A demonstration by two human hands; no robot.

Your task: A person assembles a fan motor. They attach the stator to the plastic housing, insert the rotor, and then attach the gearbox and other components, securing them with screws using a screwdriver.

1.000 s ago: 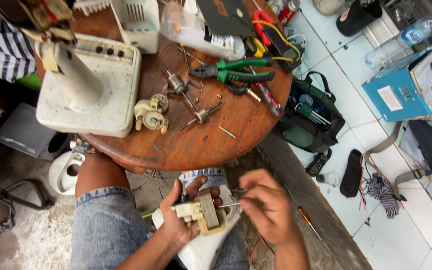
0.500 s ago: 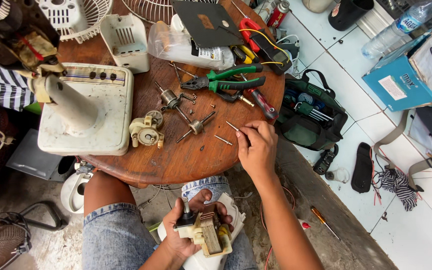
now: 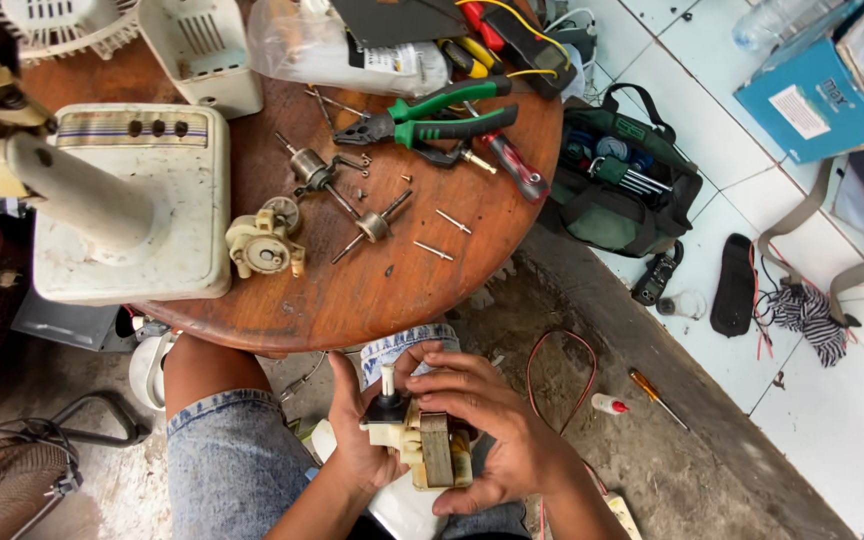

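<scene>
While cradled by both hands: cream fan motor (image 3: 422, 440), prob. w/ steel core.

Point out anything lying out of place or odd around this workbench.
A yellow-handled screwdriver and a small white bottle with a red cap lie on the dirty floor, away from the round table. Loose screws are scattered on the tabletop. Both hands hold the small fan motor.
</scene>
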